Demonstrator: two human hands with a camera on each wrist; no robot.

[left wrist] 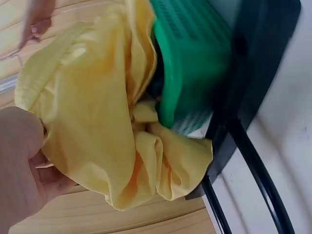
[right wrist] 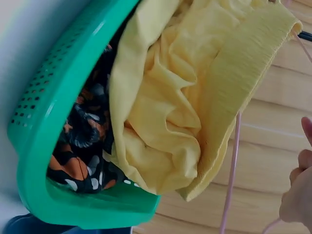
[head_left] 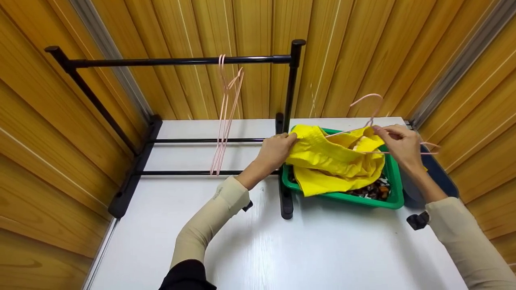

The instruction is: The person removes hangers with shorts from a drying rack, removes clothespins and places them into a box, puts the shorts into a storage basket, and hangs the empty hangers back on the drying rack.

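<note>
A yellow garment point(head_left: 322, 157) with a gathered waistband lies partly over the green basket point(head_left: 397, 193), its lower folds hanging inside and over the front rim. My left hand point(head_left: 276, 151) grips the garment's left end; in the left wrist view the thumb lies on the cloth. A pink clothes hanger point(head_left: 379, 105) runs partly into the waistband opening, its hook pointing up and its right end sticking out past my right hand point(head_left: 403, 145). That hand pinches the hanger near its neck, close to the garment's right edge. Cloth hides the hanger's left part.
Left of the basket stands a black clothes rack point(head_left: 177, 61) with several pink hangers point(head_left: 223, 121) on its bar. Dark patterned cloth point(right wrist: 83, 161) fills the basket. A dark blue container point(head_left: 443, 177) stands behind it on the right. Wood-look walls surround the white table point(head_left: 322, 249).
</note>
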